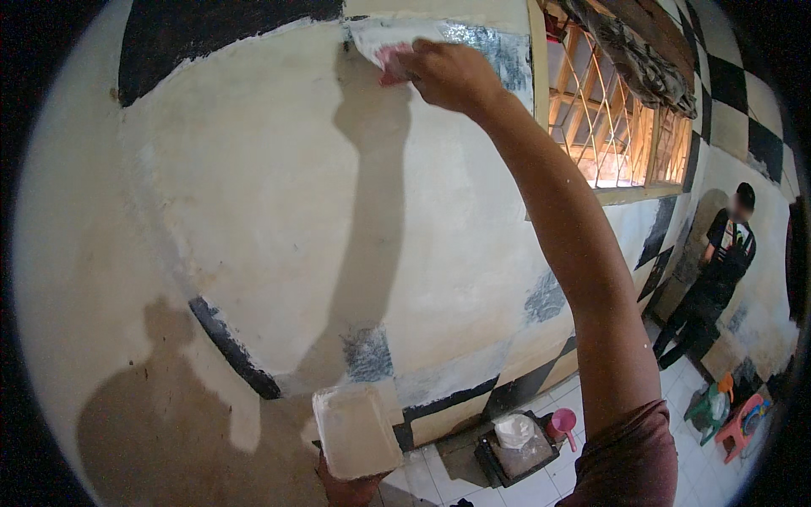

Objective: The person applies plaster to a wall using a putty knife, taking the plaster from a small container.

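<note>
High on the wall (pixel 253 186), my right hand (pixel 452 74) is closed around a small pink-red applicator (pixel 393 64) smeared with white. Its exact kind is unclear. The applicator meets a wet white streak (pixel 369 38), beside a dark patch (pixel 498 55) partly covered in white. Low in front of me, my left hand (pixel 348 488) grips a pale rectangular plastic tub (pixel 359 431) from below. The tub looks whitish inside, and most of the left-hand fingers are hidden beneath it.
A barred window (pixel 604 110) with a wooden frame is right of my raised arm. Below, a white bag (pixel 514 431) and a pink dipper (pixel 561 422) rest on a dark stand. Another person (pixel 718 262) stands at the far right, near a red stool (pixel 740 427).
</note>
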Available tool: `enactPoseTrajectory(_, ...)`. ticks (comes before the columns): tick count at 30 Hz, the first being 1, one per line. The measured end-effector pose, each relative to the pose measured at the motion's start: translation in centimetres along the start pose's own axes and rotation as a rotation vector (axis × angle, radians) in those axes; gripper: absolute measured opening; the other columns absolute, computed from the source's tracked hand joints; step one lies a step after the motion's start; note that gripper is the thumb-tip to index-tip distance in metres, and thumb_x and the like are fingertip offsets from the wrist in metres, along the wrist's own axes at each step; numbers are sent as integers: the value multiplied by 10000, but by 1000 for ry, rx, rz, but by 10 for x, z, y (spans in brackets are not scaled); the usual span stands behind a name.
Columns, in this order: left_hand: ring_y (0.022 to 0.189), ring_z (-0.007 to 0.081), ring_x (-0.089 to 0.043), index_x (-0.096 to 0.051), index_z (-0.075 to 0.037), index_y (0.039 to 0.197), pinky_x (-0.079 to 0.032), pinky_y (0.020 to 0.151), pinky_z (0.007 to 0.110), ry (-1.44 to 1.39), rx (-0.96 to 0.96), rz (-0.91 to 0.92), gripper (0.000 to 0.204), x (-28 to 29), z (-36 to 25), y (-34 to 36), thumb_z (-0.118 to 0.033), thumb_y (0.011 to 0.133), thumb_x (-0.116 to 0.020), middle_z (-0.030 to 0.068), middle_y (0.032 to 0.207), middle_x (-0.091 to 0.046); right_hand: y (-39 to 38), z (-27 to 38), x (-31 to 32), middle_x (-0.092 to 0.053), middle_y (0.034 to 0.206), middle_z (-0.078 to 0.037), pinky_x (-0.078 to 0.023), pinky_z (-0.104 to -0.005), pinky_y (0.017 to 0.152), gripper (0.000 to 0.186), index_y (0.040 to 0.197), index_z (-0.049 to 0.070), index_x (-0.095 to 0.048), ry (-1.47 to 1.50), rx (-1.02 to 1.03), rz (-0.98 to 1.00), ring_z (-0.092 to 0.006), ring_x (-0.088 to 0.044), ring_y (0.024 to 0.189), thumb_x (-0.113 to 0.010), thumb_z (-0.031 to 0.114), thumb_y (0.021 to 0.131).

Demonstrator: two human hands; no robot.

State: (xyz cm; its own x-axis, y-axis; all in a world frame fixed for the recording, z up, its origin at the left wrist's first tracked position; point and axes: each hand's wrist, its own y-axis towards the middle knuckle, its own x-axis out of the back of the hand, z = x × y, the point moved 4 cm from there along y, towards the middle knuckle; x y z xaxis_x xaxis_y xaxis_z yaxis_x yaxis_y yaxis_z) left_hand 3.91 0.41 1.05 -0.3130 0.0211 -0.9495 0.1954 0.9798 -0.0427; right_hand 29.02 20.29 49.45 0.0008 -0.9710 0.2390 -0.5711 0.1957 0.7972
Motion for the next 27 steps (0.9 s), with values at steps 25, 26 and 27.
enactPoseTrajectory(25, 1200, 379, -511, -438, -116, 1372, -419, 962, 629, -18, 20, 12, 588, 4, 6, -8, -447, 887, -461, 126, 1346, -509, -268, 86, -133, -515, 1293, -62, -482, -383, 950, 357, 1187, 219, -599, 350, -49, 319, -266, -511, 1196, -620, 277, 835)
enactPoseTrajectory(26, 1202, 379, -510, -439, -117, 1372, -417, 964, 630, -21, 5, 12, 588, 5, 5, -8, -448, 886, -463, 126, 1347, -508, -304, 117, -131, -500, 1298, -68, -465, -382, 993, 356, 1178, 182, -601, 449, -36, 392, -282, -499, 1204, -620, 235, 826)
enactPoseTrajectory(27, 1205, 379, -508, -440, -118, 1372, -416, 965, 630, -17, -40, 5, 589, 2, -6, -15, -448, 886, -464, 125, 1349, -508, -316, 150, -122, -467, 1333, -84, -487, -399, 975, 383, 1165, 155, -605, 302, 151, 183, -273, -516, 1193, -618, 188, 784)
